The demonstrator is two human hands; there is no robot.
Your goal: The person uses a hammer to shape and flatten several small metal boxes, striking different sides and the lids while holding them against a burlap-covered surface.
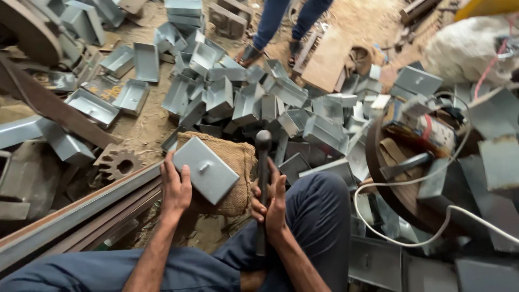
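My left hand [175, 186] grips the near edge of a grey sheet-metal box [205, 168], which lies bottom-up on a burlap sack pad [238, 162]. A small stud stands out of the box's flat face. My right hand [270, 203] is closed around the dark handle of a hammer [263, 162], held upright just right of the box, its round head up near the sack's far edge. My knees in blue trousers [316, 208] frame the spot.
A big heap of similar grey metal boxes [259, 97] covers the dirt floor ahead. Another person's legs [281, 21] stand beyond it. A long steel rail [81, 213] runs at left beside a gear [118, 161]. A white cable [411, 238] loops at right.
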